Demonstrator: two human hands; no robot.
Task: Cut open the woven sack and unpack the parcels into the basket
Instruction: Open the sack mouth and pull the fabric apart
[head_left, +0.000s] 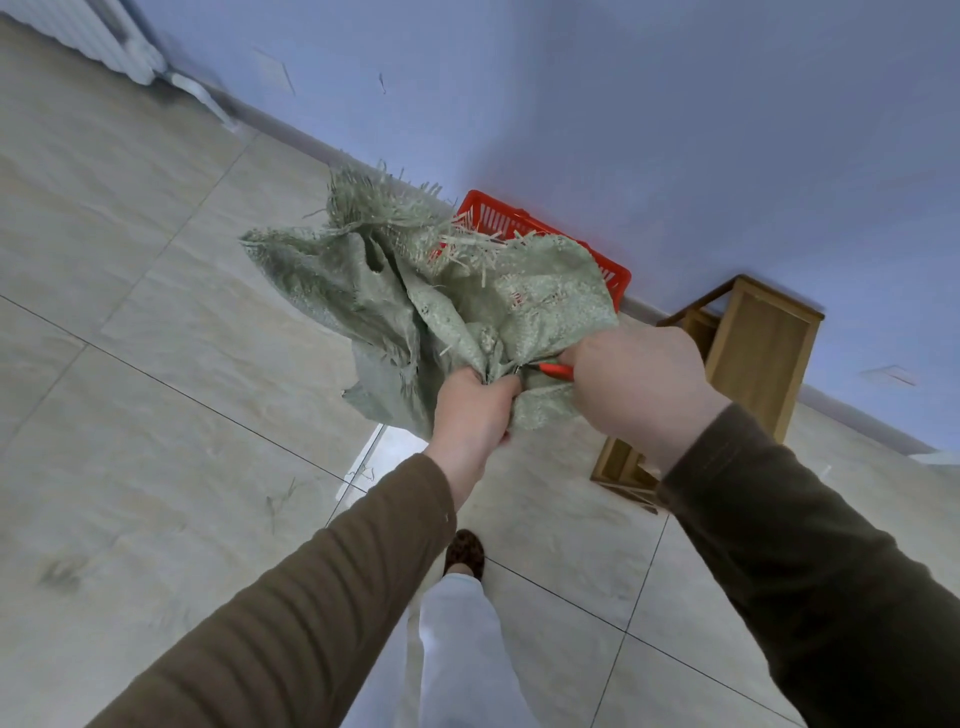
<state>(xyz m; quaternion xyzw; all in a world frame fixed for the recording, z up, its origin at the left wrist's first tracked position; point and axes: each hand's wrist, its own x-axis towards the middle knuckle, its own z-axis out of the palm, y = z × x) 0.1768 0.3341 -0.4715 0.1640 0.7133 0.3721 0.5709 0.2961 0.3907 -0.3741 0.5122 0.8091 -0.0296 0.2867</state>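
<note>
A crumpled pale green woven sack with frayed, cut edges hangs in the air in front of me. My left hand is shut on its bunched lower part. My right hand grips the sack beside it and also holds a red-handled cutting tool, of which only a short red piece shows. Behind the sack, a red plastic basket stands on the floor against the wall, mostly hidden by the sack. No parcels are visible.
A wooden stool stands on the tiled floor at the right, close to the basket. A white radiator is at the far left on the blue wall. My leg and slipper are below my arms. Loose sack fibres lie on the floor.
</note>
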